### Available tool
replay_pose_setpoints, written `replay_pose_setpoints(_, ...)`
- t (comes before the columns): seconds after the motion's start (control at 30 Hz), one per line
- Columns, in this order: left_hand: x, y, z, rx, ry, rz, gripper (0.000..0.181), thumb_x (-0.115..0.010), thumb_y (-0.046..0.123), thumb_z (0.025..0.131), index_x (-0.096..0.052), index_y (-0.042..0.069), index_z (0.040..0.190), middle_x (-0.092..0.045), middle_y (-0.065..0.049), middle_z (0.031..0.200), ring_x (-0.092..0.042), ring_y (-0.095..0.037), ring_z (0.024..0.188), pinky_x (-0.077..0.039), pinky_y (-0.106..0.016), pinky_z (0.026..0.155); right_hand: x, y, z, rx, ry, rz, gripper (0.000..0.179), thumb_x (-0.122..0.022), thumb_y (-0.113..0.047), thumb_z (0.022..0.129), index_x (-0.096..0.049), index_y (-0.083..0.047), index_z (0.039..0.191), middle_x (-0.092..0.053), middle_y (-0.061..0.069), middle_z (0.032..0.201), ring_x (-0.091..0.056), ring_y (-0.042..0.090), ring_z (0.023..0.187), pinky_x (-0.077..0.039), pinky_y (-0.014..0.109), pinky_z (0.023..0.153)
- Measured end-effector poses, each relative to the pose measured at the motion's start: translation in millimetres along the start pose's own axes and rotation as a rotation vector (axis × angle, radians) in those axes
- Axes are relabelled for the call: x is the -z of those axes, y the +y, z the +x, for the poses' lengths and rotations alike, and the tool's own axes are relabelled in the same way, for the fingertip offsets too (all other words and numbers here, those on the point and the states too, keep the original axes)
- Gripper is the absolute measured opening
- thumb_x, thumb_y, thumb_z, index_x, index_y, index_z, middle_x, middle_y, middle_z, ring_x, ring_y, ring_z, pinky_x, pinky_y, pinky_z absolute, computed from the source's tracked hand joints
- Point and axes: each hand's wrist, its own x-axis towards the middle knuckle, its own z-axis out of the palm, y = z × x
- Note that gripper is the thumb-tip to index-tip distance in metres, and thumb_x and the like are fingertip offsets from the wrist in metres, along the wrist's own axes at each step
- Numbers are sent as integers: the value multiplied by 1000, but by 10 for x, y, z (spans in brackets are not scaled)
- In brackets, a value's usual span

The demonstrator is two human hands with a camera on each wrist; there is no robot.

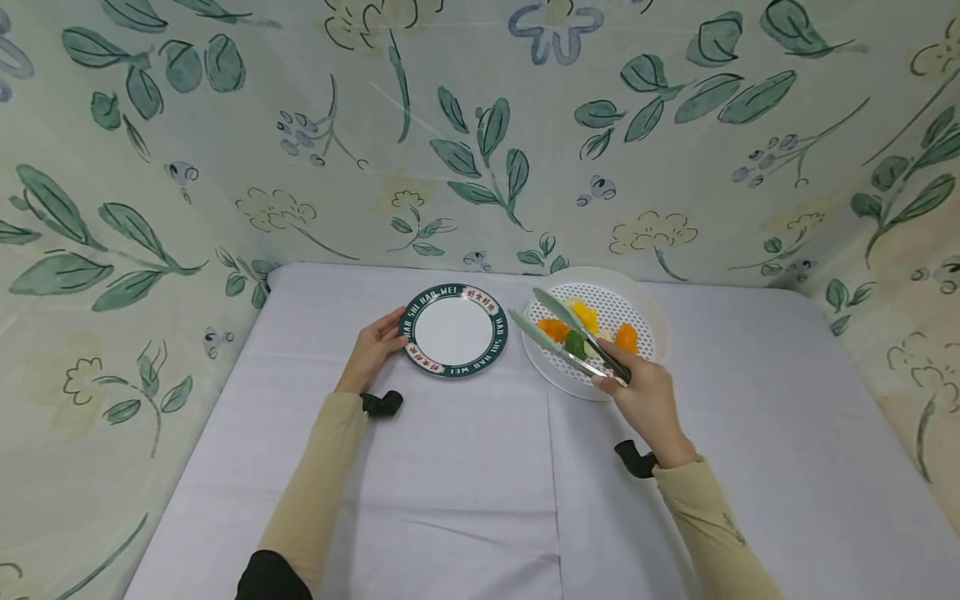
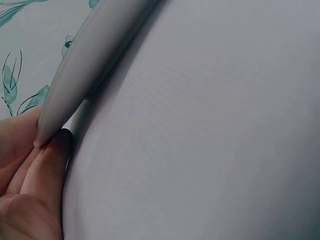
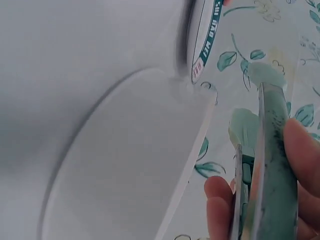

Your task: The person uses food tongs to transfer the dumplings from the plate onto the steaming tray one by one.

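Observation:
A round plate (image 1: 450, 331) with a white middle and a dark green lettered rim is near the table's far side. My left hand (image 1: 372, 350) pinches its left edge; in the left wrist view the thumb and fingers hold the rim, and the plate's pale underside (image 2: 95, 55) is tilted. My right hand (image 1: 648, 400) grips a pair of tongs (image 1: 551, 302), whose pale green tips are spread apart. The tongs are over a white perforated tray (image 1: 652, 325). Yellow pieces (image 1: 585, 316), orange pieces (image 1: 626, 337) and a green piece (image 1: 575, 344) lie in it, partly hidden by the tongs.
A white cloth (image 1: 450, 467) with creases covers the table. Behind the table hangs a floral curtain (image 1: 337, 208), close to the tray's far edge. The plate and the tray stand side by side with a narrow gap.

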Motion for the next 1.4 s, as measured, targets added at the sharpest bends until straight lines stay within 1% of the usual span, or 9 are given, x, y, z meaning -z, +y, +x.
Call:
replay_pose_setpoints(0.1, -12, 64, -35, 16, -7, -13, 62, -53, -16, 89, -33, -1, 146, -29, -14, 152, -34, -25, 136, -42, -20, 101, -150, -133, 33, 35, -13, 27, 51, -80, -1, 72, -64, 2, 121, -65, 24, 110, -64, 35, 92, -53, 50, 77)
replay_pose_setpoints(0.17, -29, 121, -72, 23, -12, -13, 62, -52, -16, 89, -32, -2, 146, -29, -15, 152, -33, -26, 137, -42, -21, 101, -250, -221, 44, 60, -22, 39, 51, -81, -3, 73, -64, 2, 121, -66, 23, 109, -65, 33, 88, -55, 48, 76)
replay_pose_setpoints(0.33, -12, 50, -38, -3, -9, 3, 62, -52, -16, 89, -33, -2, 146, -31, -15, 152, -35, -25, 136, -42, -20, 101, -462, -400, 43, 90, -19, 40, 50, -81, -1, 72, -65, 1, 120, -68, 18, 108, -63, 28, 79, -56, 41, 67)
replay_pose_setpoints(0.4, 6, -8, -2, -11, -4, 1, 62, -52, -15, 90, -33, -1, 146, -31, -15, 152, -36, -25, 135, -42, -20, 100, -539, -445, 44, 98, -15, 42, 50, -80, 1, 73, -65, 1, 120, -68, 17, 110, -66, 29, 85, -57, 42, 70)
replay_pose_setpoints(0.5, 9, -12, 5, -8, -3, -1, 61, -52, -15, 90, -33, -1, 146, -31, -14, 152, -36, -25, 136, -42, -20, 101, -648, -479, 42, 115, -8, 35, 49, -80, 2, 72, -66, 1, 120, -67, 16, 112, -67, 31, 93, -57, 44, 75)
replay_pose_setpoints(0.67, 5, -10, 14, -7, -5, 10, 61, -53, -14, 90, -33, 0, 146, -31, -14, 152, -36, -24, 136, -42, -20, 101, -795, -497, 21, 126, 11, 13, 48, -80, 4, 70, -66, 4, 116, -67, 17, 111, -67, 32, 91, -57, 45, 75)
replay_pose_setpoints(0.83, -2, 3, 9, -13, -13, 10, 62, -53, -14, 90, -32, -1, 146, -30, -14, 152, -35, -25, 136, -42, -20, 101, -898, -500, 7, 90, -7, 20, 50, -78, 4, 70, -65, 3, 118, -66, 17, 113, -67, 31, 91, -56, 45, 79)
replay_pose_setpoints(1.1, 1, 8, 5, -16, -9, -1, 62, -53, -15, 90, -33, -1, 146, -30, -15, 152, -35, -25, 136, -42, -20, 101, -995, -508, 29, 74, -55, 17, 63, -83, 1, 68, -58, 8, 125, -59, 24, 123, -58, 35, 111, -47, 45, 98)
replay_pose_setpoints(1.4, 11, -16, 7, -15, -8, 6, 62, -53, -14, 89, -33, -1, 146, -31, -15, 152, -36, -25, 135, -42, -21, 100, -1002, -529, 11, 43, -160, 2, 74, -82, -8, 74, -45, 13, 134, -48, 31, 132, -47, 41, 123, -38, 48, 106)
